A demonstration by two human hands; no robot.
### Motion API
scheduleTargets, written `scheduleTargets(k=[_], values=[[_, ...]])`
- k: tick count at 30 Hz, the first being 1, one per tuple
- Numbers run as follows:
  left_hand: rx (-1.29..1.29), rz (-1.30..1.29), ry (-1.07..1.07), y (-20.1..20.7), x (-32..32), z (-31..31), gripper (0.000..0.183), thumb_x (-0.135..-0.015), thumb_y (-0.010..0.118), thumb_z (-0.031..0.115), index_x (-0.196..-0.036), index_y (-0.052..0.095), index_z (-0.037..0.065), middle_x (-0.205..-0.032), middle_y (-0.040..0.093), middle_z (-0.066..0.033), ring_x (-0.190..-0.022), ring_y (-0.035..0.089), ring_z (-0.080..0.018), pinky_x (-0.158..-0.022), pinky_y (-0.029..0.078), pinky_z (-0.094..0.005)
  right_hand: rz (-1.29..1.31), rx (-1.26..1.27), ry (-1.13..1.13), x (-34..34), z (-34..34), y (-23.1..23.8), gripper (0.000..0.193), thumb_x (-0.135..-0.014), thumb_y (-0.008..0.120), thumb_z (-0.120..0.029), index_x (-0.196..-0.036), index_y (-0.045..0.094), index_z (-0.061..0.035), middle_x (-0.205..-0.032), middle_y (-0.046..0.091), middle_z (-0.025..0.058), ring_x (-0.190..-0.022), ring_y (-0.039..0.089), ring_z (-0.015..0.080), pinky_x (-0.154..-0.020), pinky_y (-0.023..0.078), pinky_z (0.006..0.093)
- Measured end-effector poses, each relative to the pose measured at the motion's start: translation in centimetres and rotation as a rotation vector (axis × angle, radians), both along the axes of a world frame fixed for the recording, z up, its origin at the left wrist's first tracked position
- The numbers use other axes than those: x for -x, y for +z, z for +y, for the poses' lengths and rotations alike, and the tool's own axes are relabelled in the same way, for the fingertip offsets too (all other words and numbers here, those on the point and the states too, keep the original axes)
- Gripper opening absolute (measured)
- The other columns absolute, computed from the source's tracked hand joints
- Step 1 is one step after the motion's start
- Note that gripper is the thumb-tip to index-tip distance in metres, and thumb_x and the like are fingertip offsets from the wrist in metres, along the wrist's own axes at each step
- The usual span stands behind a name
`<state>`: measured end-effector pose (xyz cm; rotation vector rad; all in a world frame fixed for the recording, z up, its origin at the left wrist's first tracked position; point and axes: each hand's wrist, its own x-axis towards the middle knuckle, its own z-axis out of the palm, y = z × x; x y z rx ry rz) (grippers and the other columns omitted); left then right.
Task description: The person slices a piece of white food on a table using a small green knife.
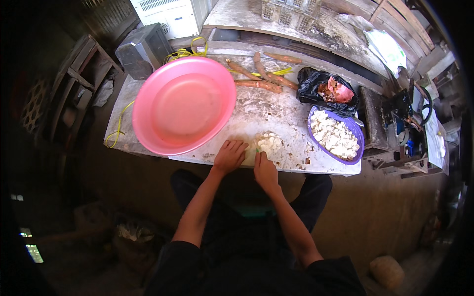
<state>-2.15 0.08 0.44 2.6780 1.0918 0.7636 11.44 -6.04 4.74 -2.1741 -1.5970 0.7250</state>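
Observation:
My left hand [231,155] rests near the table's front edge, fingers bent down over something mostly hidden beneath them. Close beside it, my right hand [265,170] is closed round a small knife [257,150], of which a bit of green shows above the fingers; the blade cannot be made out. Just beyond both hands lies a small heap of thin white slices [269,141]. Many more white slices [335,135] fill a purple basket [362,149] to the right. Several long brown roots [259,85], which look like cassava, lie farther back.
A large pink basin [185,108] takes up the table's left side. Behind the basket sits a black plastic bag [308,81] with brown peelings and a pink piece in it. Yellow strapping [200,47], a dark boxy device [143,52] and a crate [291,15] stand at the back.

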Motion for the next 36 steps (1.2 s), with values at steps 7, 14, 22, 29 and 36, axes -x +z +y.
scheduleTargets(k=[7,14,22,29,36], values=[[-0.023,0.052,-0.016,-0.2,0.7,0.1,0.031,-0.075,0.05,0.017,-0.104,0.048,0.006,-0.099,0.049,-0.0094,-0.094,0.046,-0.0223,-0.087,0.032,-0.0378,0.052,0.005,0.008,1.1,-0.6,-0.3,0.03,-0.089,0.03,-0.029,-0.085,0.043,-0.0027,-0.065,0.055,0.0253,-0.062,0.055,0.0417,-0.056,0.043,0.0499],[0.019,0.039,-0.021,0.0,0.8,0.3,0.031,-0.075,0.05,0.016,-0.104,0.048,0.006,-0.1,0.049,-0.0091,-0.095,0.046,-0.022,-0.088,0.032,-0.0379,0.074,-0.013,0.02,1.7,-0.3,-0.2,0.03,-0.089,0.03,-0.029,-0.084,0.043,-0.0023,-0.065,0.055,0.0255,-0.063,0.055,0.0419,-0.056,0.042,0.0506],[-0.019,0.025,-0.042,-0.6,0.7,1.5,0.03,-0.075,0.05,0.015,-0.104,0.048,0.005,-0.102,0.05,-0.0093,-0.095,0.046,-0.0219,-0.088,0.032,-0.0343,0.12,-0.041,-0.006,1.9,0.6,-0.7,0.032,-0.089,0.03,-0.03,-0.085,0.044,-0.0021,-0.066,0.054,0.0273,-0.065,0.053,0.0448,-0.059,0.04,0.0522],[-0.002,0.054,-0.03,-0.8,0.8,1.3,0.029,-0.076,0.05,0.014,-0.103,0.048,0.003,-0.102,0.05,-0.0114,-0.096,0.046,-0.0243,-0.088,0.031,-0.0367,0.128,-0.072,0.014,2.4,0.7,-1.3,0.029,-0.089,0.03,-0.027,-0.084,0.041,-0.0011,-0.067,0.055,0.0258,-0.065,0.054,0.044,-0.059,0.042,0.0512],[0.003,0.054,-0.042,-0.7,0.7,0.9,0.032,-0.076,0.05,0.015,-0.105,0.047,0.003,-0.102,0.049,-0.0112,-0.097,0.046,-0.0244,-0.089,0.031,-0.038,0.027,-0.056,0.033,2.7,0.4,-1.0,0.026,-0.089,0.032,-0.027,-0.085,0.04,-0.0018,-0.067,0.055,0.025,-0.064,0.055,0.0415,-0.057,0.044,0.0497]])
